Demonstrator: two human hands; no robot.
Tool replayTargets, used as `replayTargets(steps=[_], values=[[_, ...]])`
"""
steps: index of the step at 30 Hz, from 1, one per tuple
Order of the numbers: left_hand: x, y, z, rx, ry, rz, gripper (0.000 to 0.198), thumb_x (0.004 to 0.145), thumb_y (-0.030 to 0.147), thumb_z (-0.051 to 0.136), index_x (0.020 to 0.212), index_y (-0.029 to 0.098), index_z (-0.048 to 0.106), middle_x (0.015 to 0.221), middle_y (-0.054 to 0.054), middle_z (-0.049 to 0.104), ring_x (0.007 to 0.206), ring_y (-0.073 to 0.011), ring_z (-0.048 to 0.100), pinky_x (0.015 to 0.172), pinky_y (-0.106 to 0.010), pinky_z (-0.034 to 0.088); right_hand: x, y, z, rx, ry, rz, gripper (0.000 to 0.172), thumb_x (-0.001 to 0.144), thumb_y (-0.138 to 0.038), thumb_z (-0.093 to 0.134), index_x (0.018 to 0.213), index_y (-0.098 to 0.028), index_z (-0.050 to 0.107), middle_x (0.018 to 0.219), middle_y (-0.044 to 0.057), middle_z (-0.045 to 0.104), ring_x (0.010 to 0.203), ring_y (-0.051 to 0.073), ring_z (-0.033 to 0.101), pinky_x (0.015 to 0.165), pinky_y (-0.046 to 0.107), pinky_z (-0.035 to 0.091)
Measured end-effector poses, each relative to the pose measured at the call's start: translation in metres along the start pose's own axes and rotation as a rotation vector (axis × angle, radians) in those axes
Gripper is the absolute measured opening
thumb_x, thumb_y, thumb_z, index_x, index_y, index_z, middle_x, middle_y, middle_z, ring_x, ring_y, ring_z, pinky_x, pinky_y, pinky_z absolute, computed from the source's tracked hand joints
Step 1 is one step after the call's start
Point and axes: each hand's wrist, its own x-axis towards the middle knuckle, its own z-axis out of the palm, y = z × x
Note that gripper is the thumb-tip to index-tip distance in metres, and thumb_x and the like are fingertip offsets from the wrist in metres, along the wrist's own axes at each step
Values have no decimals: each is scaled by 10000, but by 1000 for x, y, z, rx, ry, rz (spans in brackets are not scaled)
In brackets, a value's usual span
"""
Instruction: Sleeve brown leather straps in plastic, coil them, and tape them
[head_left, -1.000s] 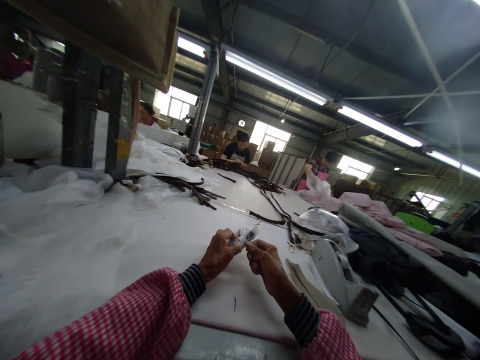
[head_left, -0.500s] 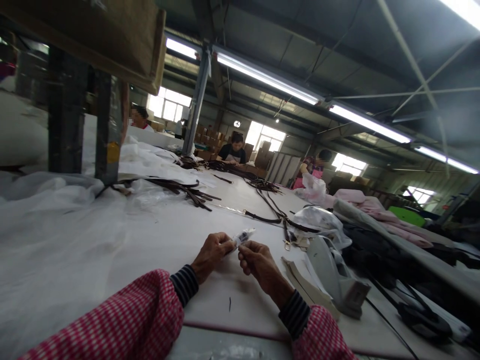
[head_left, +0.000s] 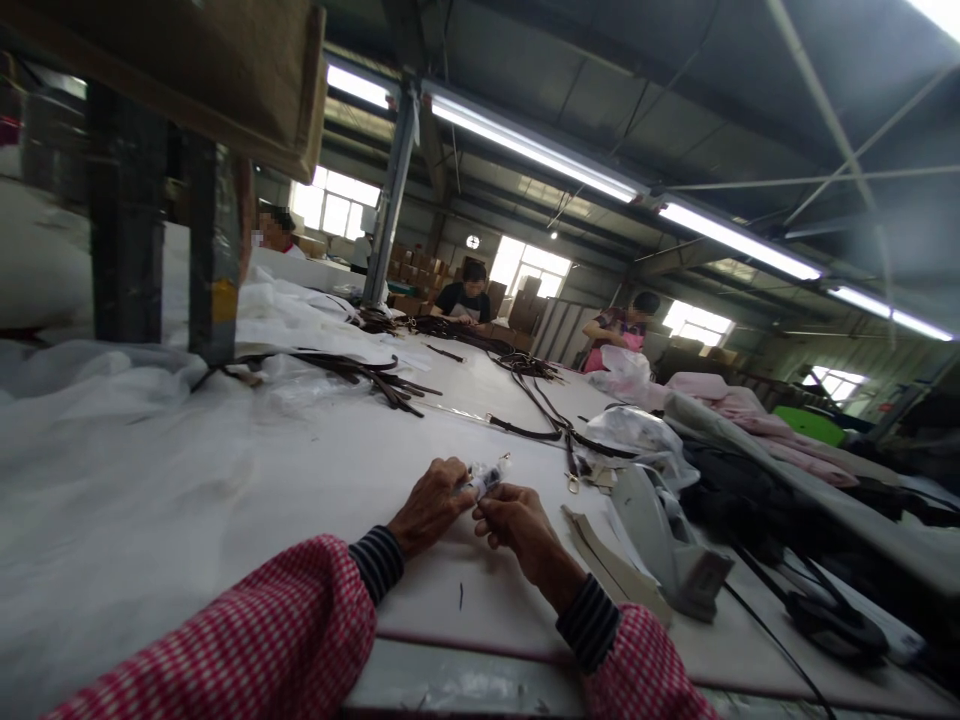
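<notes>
Between my hands, above the white table (head_left: 300, 500), is a small bundle (head_left: 489, 476) in clear plastic with something dark inside and a gold-coloured tip. My left hand (head_left: 433, 503) is closed on its left side. My right hand (head_left: 523, 527) has its fingers pinched at the bundle's lower right edge; whether they grip the plastic or something smaller is hidden. A short dark strip (head_left: 461, 597) lies on the table just below my hands.
Brown straps (head_left: 367, 375) lie at the left back, a strap with a gold clasp (head_left: 572, 470) farther right. A grey-white tape dispenser (head_left: 679, 550) and beige strips (head_left: 611, 565) stand right of my hand. People work behind the table.
My left hand has shifted slightly up and its fingers are bent further over the bundle. A gold-coloured tip now shows on the bundle. The person at the right back has moved their arms.
</notes>
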Motion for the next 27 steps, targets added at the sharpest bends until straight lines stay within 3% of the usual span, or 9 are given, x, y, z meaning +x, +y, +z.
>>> replayTargets(steps=[6, 13, 18, 23, 27], values=[[4, -3, -1, 30, -41, 41, 116, 838, 265, 537, 770, 235, 448, 847, -32, 546, 925, -255, 523, 884, -394, 425, -1, 17, 8, 64, 52, -76, 270, 626, -288, 775, 765, -156, 585, 705, 25, 684, 487, 93, 571, 364, 169, 409], [4, -3, -3, 59, -90, 60, 108, 853, 282, 546, 791, 227, 477, 876, -34, 558, 929, -245, 535, 880, -384, 438, 0, 13, 3, 75, 0, -77, 377, 628, -214, 763, 924, -185, 532, 690, 20, 697, 493, 128, 601, 356, 173, 426], [4, -4, -7, 43, -109, 36, 120, 859, 326, 529, 806, 224, 495, 880, -36, 576, 932, -251, 549, 847, -380, 434, 0, 14, 8, 15, 32, -146, 369, 635, -201, 714, 940, -194, 506, 647, -12, 679, 359, 103, 489, 286, 205, 413], [5, -3, -11, 9, -101, 11, 144, 845, 353, 516, 786, 226, 484, 851, -32, 563, 904, -252, 531, 820, -378, 390, 4, 17, 11, -64, 15, -196, 373, 699, -287, 728, 966, -207, 481, 674, -14, 670, 488, 165, 627, 333, 220, 469], [6, 0, -13, -53, -110, -38, 196, 857, 384, 506, 747, 223, 484, 773, -10, 546, 801, -223, 524, 727, -348, 370, 8, 18, 11, -167, 57, -252, 376, 759, -346, 728, 971, -228, 442, 708, -22, 681, 426, 156, 600, 329, 227, 426]])
